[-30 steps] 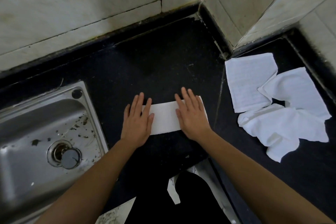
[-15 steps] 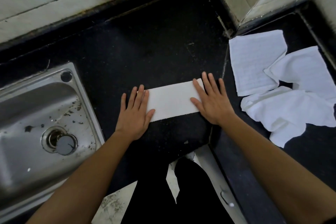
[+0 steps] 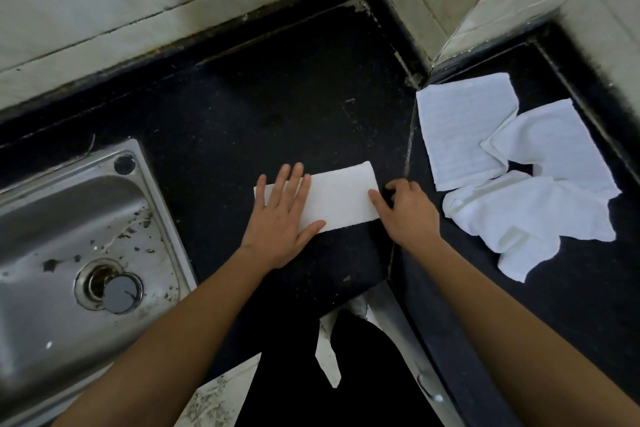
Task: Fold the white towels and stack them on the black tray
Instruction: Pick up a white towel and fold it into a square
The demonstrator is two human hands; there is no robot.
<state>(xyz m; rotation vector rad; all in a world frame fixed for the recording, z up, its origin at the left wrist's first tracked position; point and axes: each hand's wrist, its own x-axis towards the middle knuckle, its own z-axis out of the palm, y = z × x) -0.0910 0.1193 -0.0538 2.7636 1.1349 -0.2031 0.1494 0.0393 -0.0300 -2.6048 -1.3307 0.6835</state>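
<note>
Here the folded towel [image 3: 341, 199] lies as a narrow white strip on the black counter [image 3: 277, 107], between the steel sink [image 3: 52, 253] and a loose heap of white towels [image 3: 526, 208]. The person's left hand [image 3: 280, 218] rests flat on the strip's left end, fingers straight and slightly spread. The right hand [image 3: 410, 211] is at the strip's right end, its fingers curled at the edge and the thumb lying on top of the cloth, pinching it. The heap sits well apart to the right, on the counter's other section by the tiled corner.
</note>
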